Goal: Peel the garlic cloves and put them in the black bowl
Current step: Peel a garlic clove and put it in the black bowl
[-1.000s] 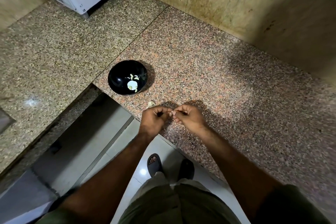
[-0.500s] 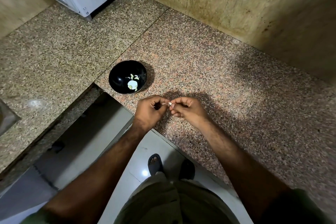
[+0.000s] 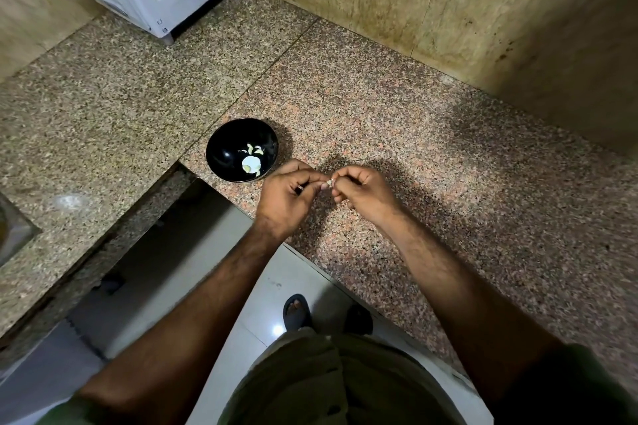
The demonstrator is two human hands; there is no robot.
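over the near edge of the speckled pink granite counter (image 3: 397,134), the left hand (image 3: 286,198) and the right hand (image 3: 366,195) meet fingertip to fingertip, both sets of fingers curled tight and pinching one small pale garlic clove (image 3: 329,182) between them. the round glossy black bowl (image 3: 221,155) sits on the counter just left of the hands, with a few pale peeled cloves (image 3: 251,162) already inside. this looks like mid-peel, with the skin not yet off. the clove is tiny and held only at the tips, right above the counter's lip, so a slip from pulling too hard could drop it to the white tiled floor (image 3: 266,290) below. loose skin could also stick to the clove and ride into the bowl.
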